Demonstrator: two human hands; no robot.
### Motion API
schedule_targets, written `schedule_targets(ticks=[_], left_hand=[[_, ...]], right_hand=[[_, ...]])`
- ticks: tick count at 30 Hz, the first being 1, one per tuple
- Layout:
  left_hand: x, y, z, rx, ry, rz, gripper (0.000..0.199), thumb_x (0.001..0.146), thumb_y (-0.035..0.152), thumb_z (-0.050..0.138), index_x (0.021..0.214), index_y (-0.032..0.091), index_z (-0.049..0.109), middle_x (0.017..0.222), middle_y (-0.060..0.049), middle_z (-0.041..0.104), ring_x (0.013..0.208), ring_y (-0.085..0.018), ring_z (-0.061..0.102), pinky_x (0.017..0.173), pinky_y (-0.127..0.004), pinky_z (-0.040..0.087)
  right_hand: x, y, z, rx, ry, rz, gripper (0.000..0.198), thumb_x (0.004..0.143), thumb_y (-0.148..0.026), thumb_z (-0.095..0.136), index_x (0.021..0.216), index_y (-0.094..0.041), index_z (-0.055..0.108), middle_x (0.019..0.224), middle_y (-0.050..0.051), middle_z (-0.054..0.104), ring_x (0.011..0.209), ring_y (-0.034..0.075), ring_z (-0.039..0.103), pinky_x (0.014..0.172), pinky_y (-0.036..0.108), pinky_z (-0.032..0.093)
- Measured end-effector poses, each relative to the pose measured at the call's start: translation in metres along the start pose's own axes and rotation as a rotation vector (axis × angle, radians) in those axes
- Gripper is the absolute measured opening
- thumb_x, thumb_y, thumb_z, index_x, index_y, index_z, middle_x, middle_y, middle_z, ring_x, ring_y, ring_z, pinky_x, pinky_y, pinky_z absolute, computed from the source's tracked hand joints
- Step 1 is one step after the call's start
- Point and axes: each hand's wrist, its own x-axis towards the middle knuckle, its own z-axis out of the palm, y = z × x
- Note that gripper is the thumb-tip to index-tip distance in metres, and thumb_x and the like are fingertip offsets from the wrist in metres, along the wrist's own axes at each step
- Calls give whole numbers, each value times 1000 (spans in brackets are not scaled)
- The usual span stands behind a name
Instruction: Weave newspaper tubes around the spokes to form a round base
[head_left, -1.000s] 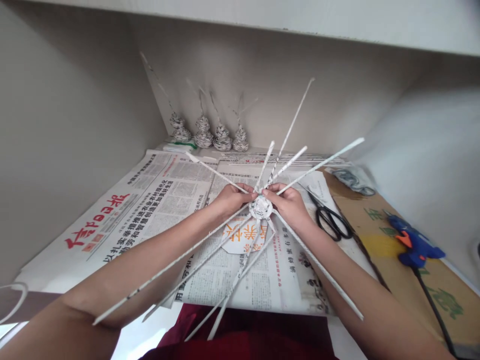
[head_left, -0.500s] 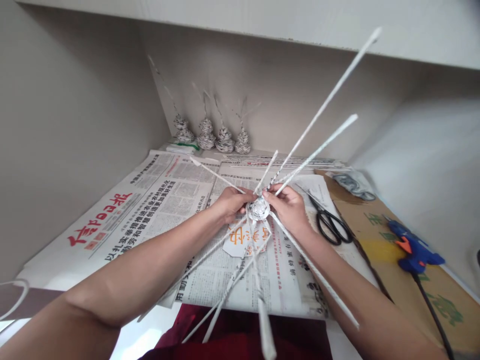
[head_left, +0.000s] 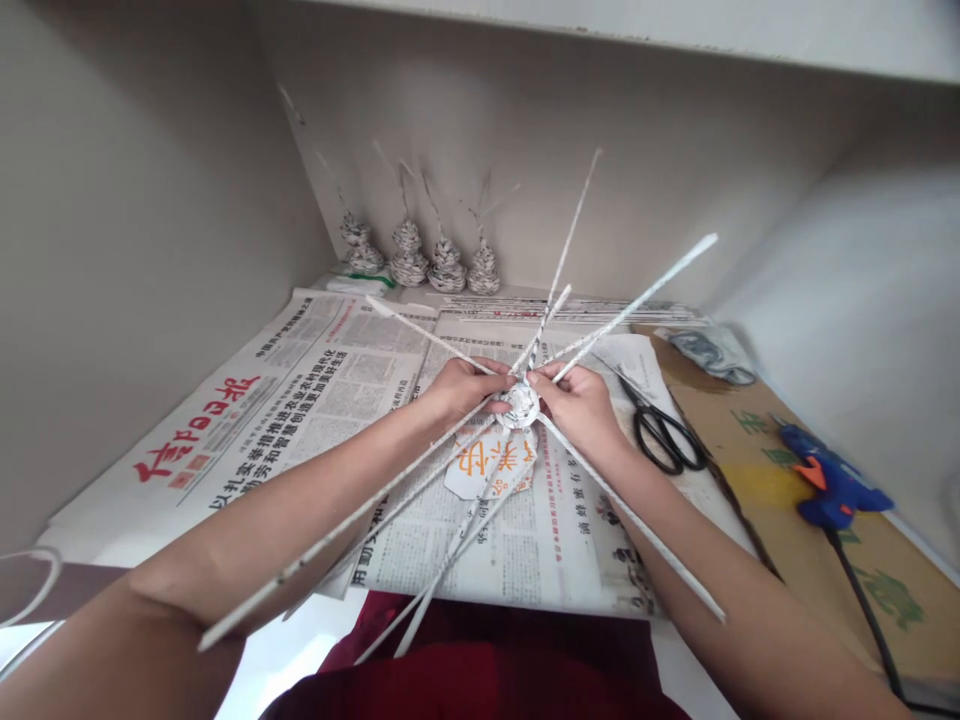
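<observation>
Between my hands is a small round weave of rolled newspaper strips (head_left: pixel 520 407), with long paper strips fanning out on all sides. My left hand (head_left: pixel 474 388) pinches its left upper edge, thumb on top. My right hand (head_left: pixel 576 392) grips the right upper edge with thumb and fingers, where strips rise toward the back. One long strip slopes over my left forearm, another along my right forearm. Under the weave lies a white paper piece with orange characters (head_left: pixel 487 470); its upper part is covered by the weave.
Newspapers (head_left: pixel 405 400) cover the table. At right lie black-handled scissors (head_left: pixel 666 438) and a blue glue gun (head_left: pixel 832 475) on cardboard (head_left: pixel 757 520). Several woven gourd shapes (head_left: pixel 448 265) stand by the back wall, beside loose paper rods (head_left: pixel 570 312). A shelf edge (head_left: pixel 675 45) overhangs.
The strip that hung toward my body now slopes left over my left forearm. The tallest strip at the back has swung left to stand more upright. Both hands keep hold of the weave.
</observation>
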Motion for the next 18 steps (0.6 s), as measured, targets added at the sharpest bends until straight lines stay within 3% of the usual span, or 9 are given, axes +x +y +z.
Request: schedule_targets(ticks=[7, 18], left_hand=[[-3, 3, 2, 19, -7, -23, 18, 63, 11, 77, 76, 12, 65, 70, -4, 67, 60, -13, 64, 54, -22, 55], [1, 0, 0, -15, -27, 70, 18, 62, 11, 77, 75, 9, 65, 71, -4, 67, 64, -12, 64, 59, -22, 56]], right_hand=[[1, -1, 3, 38, 40, 31, 26, 64, -41, 72, 73, -17, 65, 65, 3, 67, 55, 16, 59, 53, 27, 45], [-1, -7, 7, 430, -43, 244, 37, 51, -34, 83, 75, -18, 59, 56, -2, 63, 47, 15, 57, 47, 28, 48]])
